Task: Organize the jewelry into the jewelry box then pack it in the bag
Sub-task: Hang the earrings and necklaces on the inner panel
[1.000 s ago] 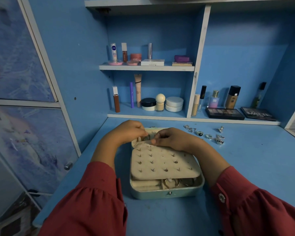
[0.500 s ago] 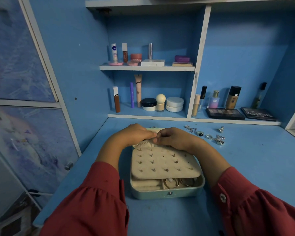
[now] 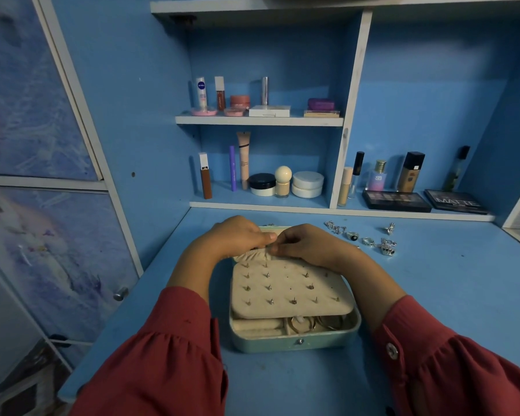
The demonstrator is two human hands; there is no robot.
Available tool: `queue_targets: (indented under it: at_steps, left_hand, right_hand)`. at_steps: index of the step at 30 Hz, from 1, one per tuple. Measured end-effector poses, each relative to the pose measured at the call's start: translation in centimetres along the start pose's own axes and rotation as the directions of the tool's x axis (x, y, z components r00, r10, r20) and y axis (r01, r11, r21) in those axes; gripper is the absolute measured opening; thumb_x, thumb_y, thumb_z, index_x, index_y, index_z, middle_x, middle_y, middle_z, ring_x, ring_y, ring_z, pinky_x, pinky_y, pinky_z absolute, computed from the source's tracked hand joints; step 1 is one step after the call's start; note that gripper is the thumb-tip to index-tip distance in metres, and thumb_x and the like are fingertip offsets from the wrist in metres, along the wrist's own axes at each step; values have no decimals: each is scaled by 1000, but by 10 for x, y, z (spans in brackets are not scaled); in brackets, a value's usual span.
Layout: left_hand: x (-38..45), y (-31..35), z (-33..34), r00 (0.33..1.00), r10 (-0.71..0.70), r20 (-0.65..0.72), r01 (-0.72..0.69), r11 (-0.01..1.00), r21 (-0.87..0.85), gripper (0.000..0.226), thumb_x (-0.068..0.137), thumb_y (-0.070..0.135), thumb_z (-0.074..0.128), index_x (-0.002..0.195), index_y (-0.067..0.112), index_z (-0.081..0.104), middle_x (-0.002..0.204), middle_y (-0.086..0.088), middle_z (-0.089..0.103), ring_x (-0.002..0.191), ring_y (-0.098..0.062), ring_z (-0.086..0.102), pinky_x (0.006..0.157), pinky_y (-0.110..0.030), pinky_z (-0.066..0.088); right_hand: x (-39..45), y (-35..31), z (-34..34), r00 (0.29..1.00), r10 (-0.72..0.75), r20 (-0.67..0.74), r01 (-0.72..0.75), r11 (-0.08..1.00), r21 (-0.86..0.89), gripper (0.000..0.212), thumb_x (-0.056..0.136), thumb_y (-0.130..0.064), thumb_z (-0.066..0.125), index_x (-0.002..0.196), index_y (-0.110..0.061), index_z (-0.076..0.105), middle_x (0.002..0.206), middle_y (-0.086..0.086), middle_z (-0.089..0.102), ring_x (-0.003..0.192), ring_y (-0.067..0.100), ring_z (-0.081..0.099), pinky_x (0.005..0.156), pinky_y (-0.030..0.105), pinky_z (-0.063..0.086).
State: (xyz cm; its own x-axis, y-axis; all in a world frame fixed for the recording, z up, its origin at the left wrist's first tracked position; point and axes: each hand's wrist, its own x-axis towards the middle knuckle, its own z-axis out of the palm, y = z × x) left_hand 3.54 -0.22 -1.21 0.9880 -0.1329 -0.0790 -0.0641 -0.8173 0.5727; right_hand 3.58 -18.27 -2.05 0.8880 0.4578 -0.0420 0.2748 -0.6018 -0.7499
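A pale green jewelry box (image 3: pixel 294 342) lies open on the blue desk. A cream earring panel (image 3: pixel 288 288) studded with several earrings covers most of it; rings and bangles (image 3: pixel 306 322) show in the front compartments. Behind the panel is a gathered cream pocket (image 3: pixel 252 255). My left hand (image 3: pixel 237 235) and my right hand (image 3: pixel 303 243) meet at that pocket's top edge, fingers curled, pinching it. What lies between the fingertips is hidden. Loose silver rings (image 3: pixel 386 246) and a chain (image 3: pixel 335 228) lie on the desk to the right.
Cosmetics fill the shelves behind: bottles, jars (image 3: pixel 308 184) and palettes (image 3: pixel 395 201). A cabinet door with a knob (image 3: pixel 120 294) stands to the left. The desk's front edge (image 3: pixel 72 394) is close to my sleeves. No bag is in view.
My hands have drawn together over the pocket at the back of the box. The gap between them has closed, and the pocket's opening is now covered.
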Motion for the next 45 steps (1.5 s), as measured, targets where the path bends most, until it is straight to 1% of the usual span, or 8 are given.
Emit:
queue_targets:
  at_steps: [5,12,20,26,31,37,41,45]
  left_hand:
    - [-3,-6,-6,994,38,-99,-35,999,33,35,89,51,57,81,20,71,81,4,70,87,-15,62,95,-41,42]
    - [-4,-6,-6,997,46,-62,-49,997,-56,35,92,43,57,80,14,72,69,4,67,72,-13,61,78,-34,48]
    - [-1,-5,0,952,61,-299,-108,984,-142,21,92,34,57,81,18,65,83,-4,67,84,-21,63,82,-43,53]
    - [-2,10,9,957,111,-269,-175,958,-227,17,94,25,57,83,17,67,83,4,71,70,-14,60,59,-26,45]
    - [-1,12,12,960,112,-257,-201,913,-356,16,92,23,61,81,17,71,81,7,73,92,-33,65,80,-43,53]
    - [-2,12,7,925,-11,-379,-224,791,-570,16,94,17,56,84,16,69,77,4,71,76,-2,61,76,-21,44]
    - [-3,14,8,932,-17,-362,-214,780,-588,16,94,17,56,87,15,69,78,3,71,75,-3,60,74,-21,43]
    - [-4,16,8,936,-8,-351,-212,785,-582,16,95,18,55,90,13,69,78,4,71,65,6,57,69,-18,42]
  right_hand:
    - [0,2,0,999,-13,-32,14,1000,8,10,87,-21,67,95,-18,72,88,-7,68,79,2,57,69,12,42]
    - [1,4,0,999,-24,-48,25,1000,5,6,84,-19,71,89,-21,71,82,-12,67,74,-1,58,63,7,42]
    - [-8,10,-22,900,110,-422,81,908,411,8,89,-8,63,86,-14,66,72,-6,62,55,-4,54,48,6,39]
    - [-16,32,-47,817,201,-540,-68,964,257,7,90,-12,63,91,-13,70,87,3,68,74,13,57,65,25,46]
    - [-22,45,-55,827,224,-516,-251,968,18,11,87,-10,64,82,-14,73,86,4,70,79,19,62,65,27,47]
    - [-25,49,-64,830,335,-447,-451,874,-182,5,79,-15,72,82,-15,76,84,6,70,81,22,63,75,33,53]
    - [-29,48,-67,814,396,-426,-530,806,-264,23,73,-26,79,85,-8,73,83,8,68,81,25,62,77,36,54]
    - [-30,39,-65,818,428,-385,-548,783,-294,52,74,-55,73,66,-6,57,63,5,55,63,18,51,61,29,40]
